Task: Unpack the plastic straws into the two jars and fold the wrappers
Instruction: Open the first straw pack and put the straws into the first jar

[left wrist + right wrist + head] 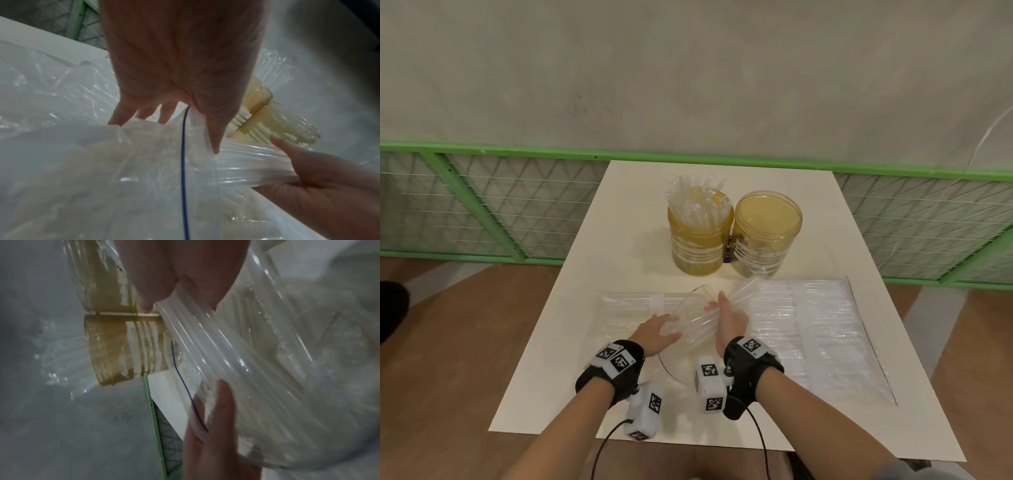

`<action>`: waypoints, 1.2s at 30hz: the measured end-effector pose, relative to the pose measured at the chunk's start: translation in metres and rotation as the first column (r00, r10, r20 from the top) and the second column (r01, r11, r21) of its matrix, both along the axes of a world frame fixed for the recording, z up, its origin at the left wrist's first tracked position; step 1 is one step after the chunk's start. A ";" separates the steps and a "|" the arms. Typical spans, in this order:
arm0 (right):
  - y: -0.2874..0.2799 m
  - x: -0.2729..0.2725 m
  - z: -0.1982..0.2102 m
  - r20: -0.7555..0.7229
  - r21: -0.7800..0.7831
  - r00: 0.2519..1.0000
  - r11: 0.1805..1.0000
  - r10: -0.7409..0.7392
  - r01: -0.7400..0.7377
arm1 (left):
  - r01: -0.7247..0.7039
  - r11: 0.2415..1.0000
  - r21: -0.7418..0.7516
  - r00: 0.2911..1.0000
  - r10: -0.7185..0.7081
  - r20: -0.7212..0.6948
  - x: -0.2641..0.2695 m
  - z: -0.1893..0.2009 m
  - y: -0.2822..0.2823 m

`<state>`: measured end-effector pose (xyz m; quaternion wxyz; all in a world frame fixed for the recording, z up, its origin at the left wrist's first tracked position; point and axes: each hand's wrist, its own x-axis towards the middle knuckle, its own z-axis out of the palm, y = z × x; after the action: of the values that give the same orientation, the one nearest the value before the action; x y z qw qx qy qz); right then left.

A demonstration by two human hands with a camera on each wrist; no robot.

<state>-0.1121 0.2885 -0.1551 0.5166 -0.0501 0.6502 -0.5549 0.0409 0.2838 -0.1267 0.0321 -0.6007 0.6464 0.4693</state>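
1. Here the left hand is lying against the near-left side of a clear wrapper with its fingers nearly straight, steadying it rather than gripping it, while the right hand is curling thumb and fingers round a bundle of straws that is sticking out of the wrapper's mouth toward the far right.
2. Judging from this, the step in hand is drawing the bundle free, and it is going best if the left hand is pinning the film flat while the right is pulling straight along the straws, so none are bending or spilling.
3. Keeping the bundle squeezed together is likely to matter, since loose straws are slippery and could be fanning out on the way to a jar.
4. On the left of the white table, another sealed pack is lying flat, partly under the hands.
5. Farther off, the left jar, amber and ribbed, is standing upright and already bristling with straws.
6. Just right of it, almost touching, the right jar is standing open and looking empty, so the bundle probably belongs there.
7. At the right, a broad flat pack of straws is waiting, its film glinting.
8. In the wrist views the wrapper is showing a thin blue line at its mouth, and the straws are looking translucent white.
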 end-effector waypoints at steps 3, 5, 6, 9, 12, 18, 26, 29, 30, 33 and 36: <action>-0.001 -0.006 0.000 -0.009 0.027 0.998 0.998 -0.061 0.062 | -0.021 1.000 0.010 1.000 0.021 0.011 -0.007 0.004 -0.001; 0.001 -0.003 0.005 -0.001 0.033 0.999 0.998 -0.045 0.045 | -0.039 0.999 -0.020 0.999 0.038 -0.018 -0.014 0.009 -0.003; 0.002 -0.001 0.005 0.006 0.039 1.000 0.999 -0.021 0.021 | -0.036 0.999 -0.029 0.999 0.035 -0.031 -0.018 0.013 -0.004; 0.005 0.007 0.011 0.110 -0.019 0.993 0.999 0.039 -0.037 | -0.004 0.996 -0.088 1.000 0.001 -0.030 -0.030 0.021 -0.003; 0.007 0.012 0.019 0.157 -0.095 0.986 0.995 0.059 -0.044 | -0.009 0.997 -0.075 1.000 0.008 -0.008 -0.034 0.024 -0.002; -0.003 -0.001 0.036 0.025 -0.082 0.999 0.996 0.023 -0.021 | -0.108 0.994 -0.031 0.992 0.109 0.069 -0.017 0.018 0.001; -0.011 -0.037 0.072 0.008 -0.189 0.997 0.979 -0.079 0.079 | -0.232 0.971 -0.057 0.959 0.238 0.153 -0.008 0.006 -0.002; -0.013 -0.047 0.081 -0.022 -0.224 0.995 0.971 -0.092 0.085 | -0.270 0.962 -0.046 0.952 0.273 0.135 -0.012 0.007 -0.002; -0.013 -0.050 0.086 -0.031 -0.239 0.995 0.967 -0.094 0.084 | -0.275 0.961 -0.027 0.955 0.277 0.102 -0.014 0.009 -0.002; -0.016 -0.059 0.106 -0.024 -0.306 0.992 0.946 -0.121 0.108 | -0.339 0.941 0.001 0.941 0.339 -0.014 -0.016 0.015 -0.002; -0.021 -0.066 0.130 -0.028 -0.405 0.993 0.910 -0.112 0.091 | -0.554 0.821 -0.137 0.830 0.532 -0.168 -0.016 0.018 -0.008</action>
<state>-0.1786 0.2676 -0.0252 0.4492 -0.1356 0.5363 -0.7016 0.0248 0.2762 -0.1090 -0.1968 -0.7305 0.4888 0.4344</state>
